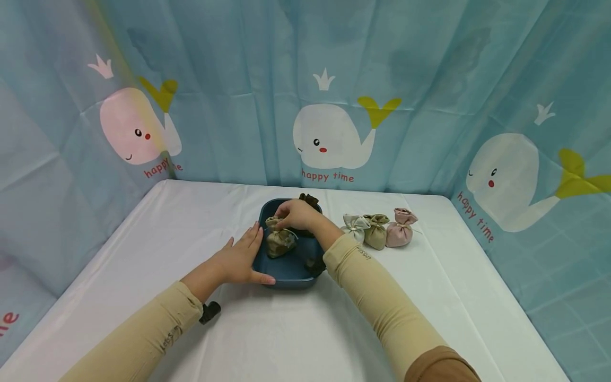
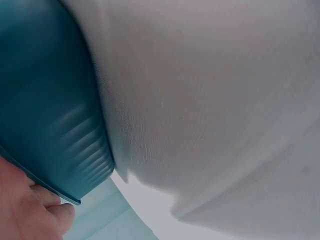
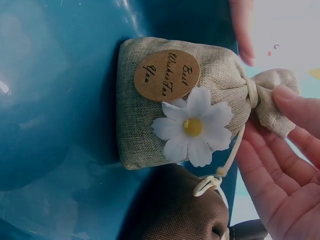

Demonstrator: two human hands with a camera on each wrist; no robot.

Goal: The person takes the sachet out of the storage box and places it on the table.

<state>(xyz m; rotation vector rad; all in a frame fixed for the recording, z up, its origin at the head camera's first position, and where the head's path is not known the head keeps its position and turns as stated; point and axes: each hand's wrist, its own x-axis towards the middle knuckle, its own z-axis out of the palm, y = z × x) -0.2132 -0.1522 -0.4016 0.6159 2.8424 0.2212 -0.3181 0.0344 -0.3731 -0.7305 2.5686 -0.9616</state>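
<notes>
1. Pinching the gathered top of a beige pouch, the right hand is narrow, its thumb on one side of the cloth and its fingers on the other.
2. This pouch is inside a blue bin, near the middle of the bin's left edge; whether its base touches the bin's floor, I cannot tell. It carries a round label and a white flower.
3. The left hand is wide: straight fingers lie against the bin's left edge, and the thumb rests on the near edge, by the near left corner.
4. A dark pouch stands at the bin's far right corner, its top rising above the rim. Another dark pouch sits at the near right corner, partly hidden by the right sleeve.
5. Within the bin, the widest open room is the bare floor between the beige pouch and the near edge.
6. On the desk, right of the bin, a white pouch, an olive pouch and a pink pouch form a close row, nearer the far edge than the near one.
7. Bare white cloth runs from this row to the desk's right edge, and from the bin to its left edge.
</notes>
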